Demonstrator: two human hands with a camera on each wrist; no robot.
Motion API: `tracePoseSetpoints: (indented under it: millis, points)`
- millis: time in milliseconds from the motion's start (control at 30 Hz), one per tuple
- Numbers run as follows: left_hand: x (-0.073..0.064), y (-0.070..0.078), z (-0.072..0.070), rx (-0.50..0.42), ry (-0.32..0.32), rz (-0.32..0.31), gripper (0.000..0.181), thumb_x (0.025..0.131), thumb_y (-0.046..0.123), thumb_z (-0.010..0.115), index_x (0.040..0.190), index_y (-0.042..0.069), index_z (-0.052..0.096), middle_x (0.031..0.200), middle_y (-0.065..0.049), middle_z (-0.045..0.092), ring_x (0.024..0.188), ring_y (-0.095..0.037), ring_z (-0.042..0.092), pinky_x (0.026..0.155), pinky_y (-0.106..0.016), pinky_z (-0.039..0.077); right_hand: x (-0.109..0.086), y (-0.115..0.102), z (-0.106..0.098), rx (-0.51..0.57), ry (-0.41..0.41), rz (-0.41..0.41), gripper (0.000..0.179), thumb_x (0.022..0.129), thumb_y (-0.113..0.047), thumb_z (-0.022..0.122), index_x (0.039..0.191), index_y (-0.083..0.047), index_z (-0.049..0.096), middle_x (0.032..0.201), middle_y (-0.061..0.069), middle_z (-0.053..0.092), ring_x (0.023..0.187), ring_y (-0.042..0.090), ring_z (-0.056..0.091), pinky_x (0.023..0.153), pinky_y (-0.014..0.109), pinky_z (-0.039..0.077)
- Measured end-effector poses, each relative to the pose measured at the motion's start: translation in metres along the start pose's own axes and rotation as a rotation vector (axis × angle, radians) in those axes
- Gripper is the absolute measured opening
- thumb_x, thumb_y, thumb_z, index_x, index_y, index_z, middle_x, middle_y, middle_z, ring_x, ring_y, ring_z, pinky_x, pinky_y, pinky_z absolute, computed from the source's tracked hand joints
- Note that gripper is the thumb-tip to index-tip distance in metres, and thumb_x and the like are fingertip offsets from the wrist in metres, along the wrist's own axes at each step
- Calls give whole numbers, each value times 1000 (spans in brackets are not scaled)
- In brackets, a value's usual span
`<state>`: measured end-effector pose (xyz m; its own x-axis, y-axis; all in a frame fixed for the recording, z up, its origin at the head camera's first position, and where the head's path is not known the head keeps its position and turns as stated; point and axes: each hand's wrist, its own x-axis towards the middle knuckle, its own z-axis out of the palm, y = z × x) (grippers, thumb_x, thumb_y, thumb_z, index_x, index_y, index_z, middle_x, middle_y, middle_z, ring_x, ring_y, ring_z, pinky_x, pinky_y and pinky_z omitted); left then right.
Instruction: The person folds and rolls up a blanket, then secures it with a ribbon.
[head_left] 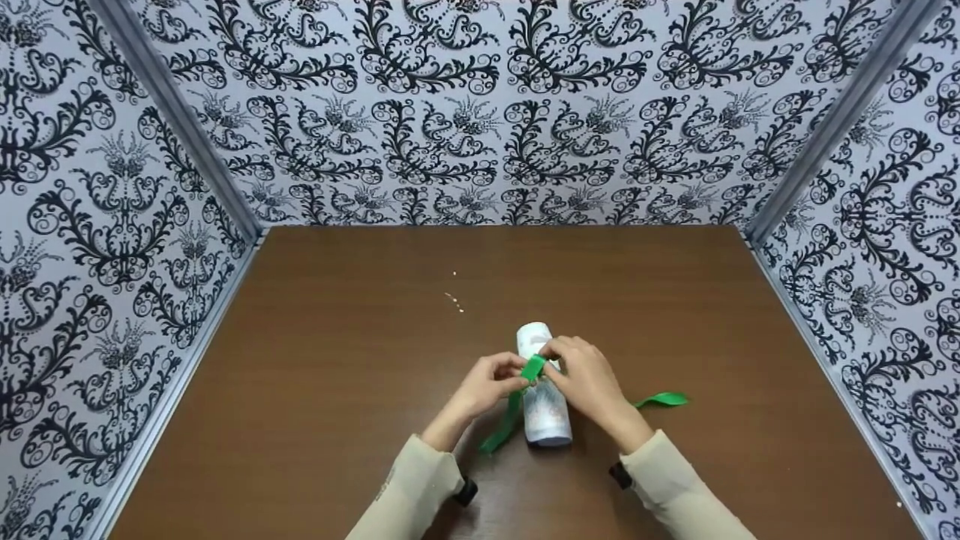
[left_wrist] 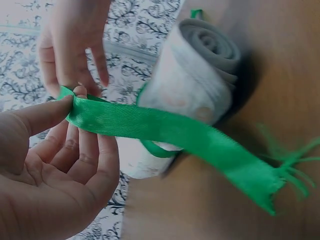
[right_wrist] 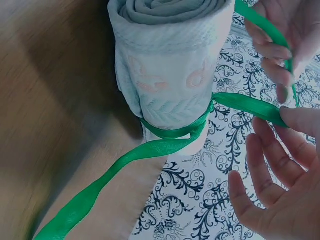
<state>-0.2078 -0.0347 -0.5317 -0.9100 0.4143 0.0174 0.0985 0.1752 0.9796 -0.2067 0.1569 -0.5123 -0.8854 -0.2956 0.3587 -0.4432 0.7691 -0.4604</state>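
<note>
A rolled white towel [head_left: 547,416] lies on the table, its spiral end facing the wearer. Around its middle passes a green ribbon [right_wrist: 175,132], and the faint pink pattern of the cloth shows in the right wrist view. My left hand [head_left: 480,386] is at the towel's left side and pinches the ribbon [left_wrist: 120,120] between thumb and fingers; one frayed tail hangs past it. From the right, my right hand [head_left: 589,379] pinches another stretch of ribbon between thumb and forefinger, with its other fingers loosely bent. Both hands are close together above the roll.
The brown table [head_left: 337,337] has a few small pale specks [head_left: 454,301] beyond the towel. One loose ribbon end [head_left: 664,399] lies to the right of the right wrist. Patterned walls [head_left: 480,112] enclose the table at the back and on both sides.
</note>
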Motion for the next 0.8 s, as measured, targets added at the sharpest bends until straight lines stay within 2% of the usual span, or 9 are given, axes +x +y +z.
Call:
tracePoseSetpoints:
  millis: [67, 133, 267, 400, 567, 667, 800]
  points:
    - [1, -4, 3, 23, 16, 4, 20, 91, 1, 65, 108, -9, 66, 95, -27, 69, 75, -5, 55, 67, -17, 45, 0, 1, 0, 1, 6, 4, 5, 89, -11, 73, 88, -16, 72, 83, -5, 67, 72, 8, 50, 67, 29, 45]
    - [-1, 1, 6, 42, 34, 3, 18, 91, -1, 64, 106, -10, 66, 95, -28, 68, 75, -8, 55, 67, -18, 44, -1, 1, 0, 4, 10, 9, 6, 88, -11, 73, 87, -17, 72, 82, -5, 67, 71, 8, 48, 66, 28, 44]
    - [2, -3, 13, 76, 89, 29, 16, 89, -3, 65, 103, -11, 66, 93, -28, 67, 78, -12, 56, 68, -20, 45, -1, 1, 1, 9, 19, 16, 6, 88, -11, 73, 87, -17, 71, 81, -5, 66, 71, 8, 49, 66, 29, 44]
    - [9, -17, 18, 117, 158, 37, 15, 89, 3, 69, 103, -3, 69, 93, -19, 71, 79, -10, 59, 71, -20, 49, 0, 0, 0, 28, 27, 23, 4, 88, -12, 74, 89, -15, 72, 85, -2, 69, 75, 13, 56, 69, 32, 49]
    - [10, -20, 24, 166, 217, 34, 18, 89, 3, 70, 106, 1, 65, 91, -13, 71, 78, -11, 63, 71, -21, 54, 0, 0, -2, 69, 32, 43, 5, 88, -11, 74, 90, -14, 71, 90, 1, 71, 86, 20, 65, 75, 39, 54]
    - [10, -20, 26, 206, 243, 41, 20, 89, 4, 70, 108, 5, 65, 91, -11, 71, 78, -12, 65, 71, -22, 55, 0, -1, -3, 82, 33, 56, 5, 88, -11, 73, 91, -15, 71, 92, 0, 71, 89, 19, 65, 78, 40, 55]
    - [11, -20, 29, 252, 269, 64, 15, 89, 7, 70, 104, 6, 68, 94, -10, 69, 81, -14, 66, 72, -22, 56, 1, -1, -4, 102, 33, 63, 6, 89, -11, 73, 92, -15, 71, 94, 0, 72, 90, 19, 66, 81, 42, 55]
